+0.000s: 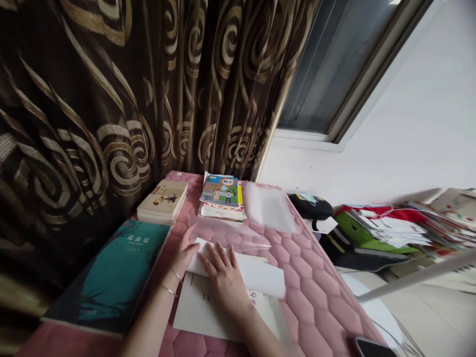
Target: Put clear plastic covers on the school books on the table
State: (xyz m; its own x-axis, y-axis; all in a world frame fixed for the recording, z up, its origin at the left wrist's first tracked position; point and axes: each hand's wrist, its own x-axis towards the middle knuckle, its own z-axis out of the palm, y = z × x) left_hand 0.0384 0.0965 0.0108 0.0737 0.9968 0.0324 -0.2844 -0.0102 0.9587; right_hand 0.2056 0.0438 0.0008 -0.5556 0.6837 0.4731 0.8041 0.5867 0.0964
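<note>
Palms down, we rest our open left hand (pixel 184 253) and right hand (pixel 223 282) on folded white paper (pixel 253 270), gripping nothing, atop a pink quilted mat (pixel 316 302); just left lies a teal book (pixel 111 282) titled 昆虫记.

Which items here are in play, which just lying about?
In play:
left hand
right hand
folded white paper
clear plastic sleeve

Lying about:
teal rectangular book
stack of beige books
cartoon-covered paper textbooks
black phone
</note>
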